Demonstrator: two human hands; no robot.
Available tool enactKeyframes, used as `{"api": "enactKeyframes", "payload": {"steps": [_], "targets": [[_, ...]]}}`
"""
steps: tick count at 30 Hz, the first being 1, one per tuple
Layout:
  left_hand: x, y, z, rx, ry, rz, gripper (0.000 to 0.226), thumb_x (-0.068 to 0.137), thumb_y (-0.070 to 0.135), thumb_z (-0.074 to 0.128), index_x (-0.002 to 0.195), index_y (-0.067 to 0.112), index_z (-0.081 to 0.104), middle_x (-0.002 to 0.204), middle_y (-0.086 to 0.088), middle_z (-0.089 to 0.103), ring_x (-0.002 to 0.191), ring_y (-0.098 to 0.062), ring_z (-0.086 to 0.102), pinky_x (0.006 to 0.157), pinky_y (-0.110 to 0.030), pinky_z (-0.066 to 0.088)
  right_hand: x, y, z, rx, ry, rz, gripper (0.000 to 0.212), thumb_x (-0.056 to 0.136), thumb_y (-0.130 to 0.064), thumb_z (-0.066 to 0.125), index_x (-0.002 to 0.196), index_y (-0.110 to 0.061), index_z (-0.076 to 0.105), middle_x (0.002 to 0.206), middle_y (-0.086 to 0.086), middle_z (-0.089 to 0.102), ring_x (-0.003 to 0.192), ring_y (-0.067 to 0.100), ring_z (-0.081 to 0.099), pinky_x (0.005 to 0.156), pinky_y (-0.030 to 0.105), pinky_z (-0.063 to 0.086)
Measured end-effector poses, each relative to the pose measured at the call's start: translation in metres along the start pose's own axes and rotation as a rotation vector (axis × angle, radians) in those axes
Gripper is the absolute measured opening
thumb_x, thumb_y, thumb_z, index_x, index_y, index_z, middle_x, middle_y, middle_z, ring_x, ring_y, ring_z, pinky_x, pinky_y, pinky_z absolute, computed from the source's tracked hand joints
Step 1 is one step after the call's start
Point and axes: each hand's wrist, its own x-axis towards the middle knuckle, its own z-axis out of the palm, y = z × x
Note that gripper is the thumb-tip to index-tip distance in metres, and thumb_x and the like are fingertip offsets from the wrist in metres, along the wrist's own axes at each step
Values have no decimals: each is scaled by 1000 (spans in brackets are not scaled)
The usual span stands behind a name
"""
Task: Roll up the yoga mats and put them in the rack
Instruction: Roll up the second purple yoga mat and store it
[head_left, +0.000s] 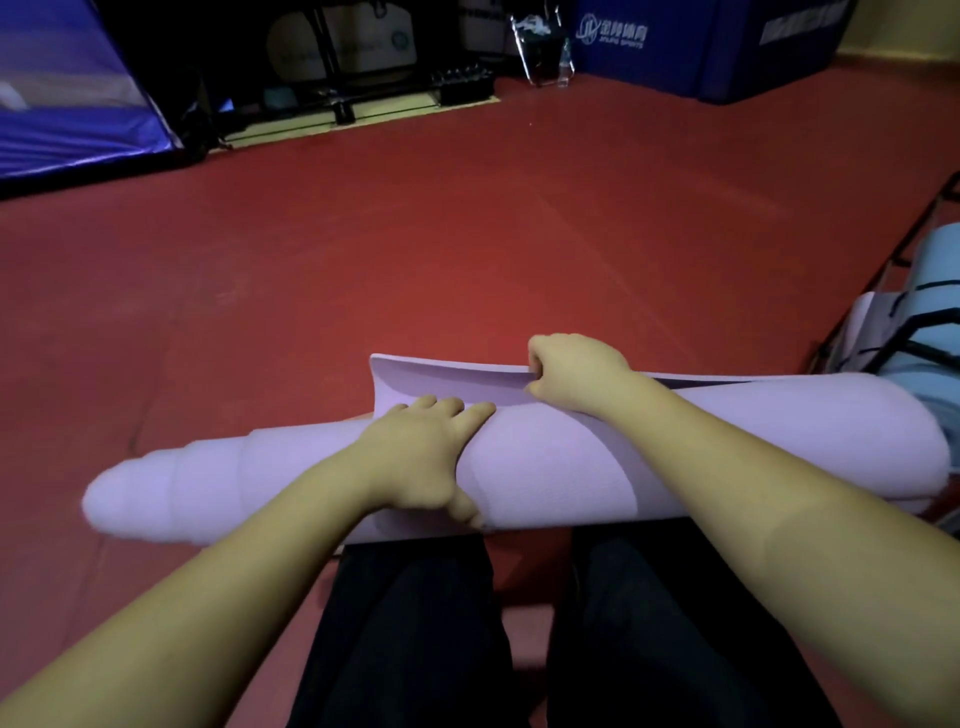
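A lilac yoga mat (727, 447) lies almost fully rolled across my thighs, its inner layers telescoping out to the left. Its loose end flap (441, 376) stands up along the far side. My left hand (421, 457) rests on top of the roll with fingers spread and the thumb hooked on the near side. My right hand (571, 371) grips the flap's far edge, fingers curled over it. At the right edge stands a black wire rack (893, 260) holding a light blue rolled mat (935, 291).
Red floor (415, 234) stretches ahead. A blue tent (78, 104) stands at the far left, a black stand with boxes (343, 67) at the back, and a blue padded block (701, 47) at the far right. My dark trouser legs (415, 623) are below the mat.
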Motion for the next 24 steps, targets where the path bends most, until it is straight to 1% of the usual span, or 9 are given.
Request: {"api": "enactKeyframes", "payload": {"steps": [4,7,9,11,13,16,18,21,24], "targets": [[9,-2,-3,-56,-20,2,122,51,77,76,151,33,19,139,3,45,123,-24,42,100,-43,42,18,13,4,-142,-2,54,41,86,-14,57,126,-21,49,126,7,46,119,30,44,84,39,37],[14,-6,-4,-103,-64,-20,113,57,80,70,149,35,22,137,3,45,125,-24,40,102,-42,39,31,27,2,-162,-104,97,30,95,-19,52,123,-20,61,127,8,58,114,32,55,87,38,45],[18,-8,-3,-140,-43,-59,94,71,89,43,148,36,30,134,2,44,128,-24,36,107,-40,31,33,33,-4,-101,-112,72,22,100,-25,48,112,-17,65,117,10,64,100,31,58,77,34,44],[22,-10,0,-103,68,-98,91,74,87,8,140,37,44,140,-2,40,135,-27,29,112,-43,20,32,35,-9,-70,-76,30,21,101,-27,47,107,-16,64,113,11,65,94,31,56,74,32,41],[27,-16,7,-27,257,-89,86,80,77,4,126,29,57,151,-11,34,141,-32,23,115,-47,13,28,35,-13,-67,-61,5,21,101,-29,46,107,-18,63,114,10,64,99,32,58,76,34,44],[37,-26,20,3,521,-88,72,90,66,23,118,12,61,148,-19,41,140,-40,31,111,-50,18,19,35,-12,-83,-93,-19,19,101,-29,44,105,-20,61,113,8,64,99,31,57,76,35,44],[45,-30,19,-28,570,-128,71,91,63,27,125,9,57,147,-17,44,139,-37,34,111,-50,20,11,37,-6,-81,-91,-18,16,101,-30,43,98,-23,57,109,6,63,94,30,55,76,36,45],[52,-32,11,-106,471,-174,73,91,64,17,131,16,53,138,-7,55,129,-29,47,106,-47,33,1,40,3,-54,-22,6,19,101,-32,43,94,-22,58,104,5,64,91,31,56,72,36,45],[54,-31,6,-54,339,-191,72,90,68,5,96,26,62,104,-1,68,103,-29,61,82,-41,45,-13,44,8,9,14,-8,25,101,-36,39,96,-23,60,109,5,66,101,31,58,74,37,45]]}}
